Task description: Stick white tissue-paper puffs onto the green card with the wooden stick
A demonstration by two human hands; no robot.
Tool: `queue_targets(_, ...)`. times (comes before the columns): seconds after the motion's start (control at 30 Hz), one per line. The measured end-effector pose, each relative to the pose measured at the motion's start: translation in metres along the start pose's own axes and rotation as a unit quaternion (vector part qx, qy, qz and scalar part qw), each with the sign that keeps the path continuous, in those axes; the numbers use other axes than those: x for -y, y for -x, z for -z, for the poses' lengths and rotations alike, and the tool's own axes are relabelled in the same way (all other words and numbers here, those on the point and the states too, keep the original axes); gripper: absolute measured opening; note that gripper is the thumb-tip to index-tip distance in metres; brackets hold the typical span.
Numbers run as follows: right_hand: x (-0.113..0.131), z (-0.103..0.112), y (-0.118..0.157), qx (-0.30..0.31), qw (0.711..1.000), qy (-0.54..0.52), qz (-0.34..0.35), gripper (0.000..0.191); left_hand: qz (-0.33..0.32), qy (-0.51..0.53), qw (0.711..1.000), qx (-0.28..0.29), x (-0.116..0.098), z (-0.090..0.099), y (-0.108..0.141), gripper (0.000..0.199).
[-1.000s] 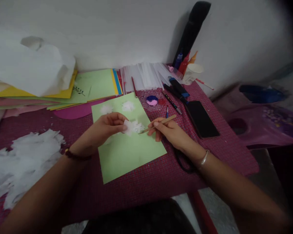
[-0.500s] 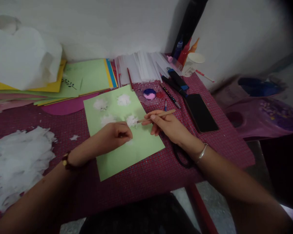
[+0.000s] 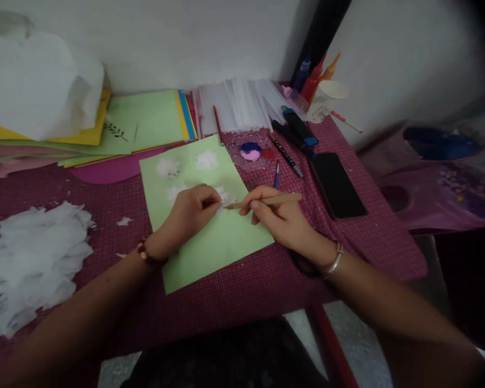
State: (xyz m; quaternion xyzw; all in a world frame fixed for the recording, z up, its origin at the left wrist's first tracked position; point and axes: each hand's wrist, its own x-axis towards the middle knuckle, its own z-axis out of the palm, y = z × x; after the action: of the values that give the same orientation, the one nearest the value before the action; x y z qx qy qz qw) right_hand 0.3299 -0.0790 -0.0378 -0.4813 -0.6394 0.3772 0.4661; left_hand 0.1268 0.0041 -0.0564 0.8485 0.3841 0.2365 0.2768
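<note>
A green sheet [image 3: 210,253] lies at a slant on the checked tablecloth, with several white tufts on it. One white tuft [image 3: 206,159] sits near its top edge. My left hand [image 3: 196,207] is pinched closed over the sheet, its fingertips at the lower right tuft [image 3: 225,196]; what they grip is too small to make out. Between the fingers and thumb of my right hand [image 3: 269,213] is a thin wooden stick [image 3: 283,199], its tip pointing left at that same tuft.
White paper scraps [image 3: 40,258] are heaped at the left. Behind are coloured sheets [image 3: 149,118] and clear strips [image 3: 242,105]. A paint palette [image 3: 250,152], a marker [image 3: 286,156], a cutter [image 3: 299,126], a phone [image 3: 338,185] and a paper cup [image 3: 327,99] lie or stand to the right.
My left hand has moved up and slightly right to the lower right tuft. My right hand has shifted a little right and down, still with the stick. The view has shifted slightly.
</note>
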Motion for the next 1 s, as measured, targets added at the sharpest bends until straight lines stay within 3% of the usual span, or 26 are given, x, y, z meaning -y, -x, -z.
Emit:
queue_targets(0.13,-0.001,0.000,0.003,0.046,0.983,0.155,0.089,0.018,-0.004,0.010,1.000,-0.007,0.001,-0.002,0.000,0.008)
queue_targets(0.23,0.000,-0.001,0.005,0.080,0.963,0.226,0.125,0.018,-0.002,0.027,0.998,-0.048,0.002,-0.005,0.001,0.003)
queue_targets(0.37,0.003,-0.005,0.011,0.153,0.901,0.368,0.172,0.023,0.008,0.044,0.992,-0.117,0.002,-0.008,0.006,0.005)
queue_targets(0.47,0.006,-0.009,0.014,0.189,0.854,0.449,0.183,0.022,0.010,0.051,0.990,-0.128,-0.001,-0.009,0.009,0.006)
queue_targets(0.6,0.006,-0.014,0.014,0.199,0.837,0.483,0.164,0.023,0.017,0.038,0.994,-0.100,-0.005,-0.007,0.012,0.006)
queue_targets(0.67,0.005,-0.013,0.013,0.196,0.840,0.478,0.165,0.023,0.016,0.040,0.995,-0.092,-0.004,-0.007,0.012,0.006)
queue_targets(0.73,0.006,-0.011,0.014,0.176,0.861,0.443,0.177,0.023,0.012,0.043,0.994,-0.097,-0.001,-0.008,0.011,0.005)
queue_targets(0.83,0.011,-0.006,0.020,0.104,0.933,0.297,0.173,0.020,-0.002,0.041,0.991,-0.124,-0.001,-0.011,0.012,0.006)
queue_targets(0.9,0.015,-0.002,0.025,0.047,0.977,0.177,0.111,0.016,-0.026,0.037,0.989,-0.143,-0.006,-0.011,0.014,0.007)
queue_targets(0.97,0.014,0.003,0.025,-0.020,0.994,0.104,0.009,0.020,-0.060,0.041,0.987,-0.142,-0.012,-0.007,0.017,0.008)
queue_targets(1.0,0.010,0.005,0.023,-0.017,0.996,0.086,-0.027,0.022,-0.079,0.040,0.988,-0.129,-0.012,-0.003,0.018,0.009)
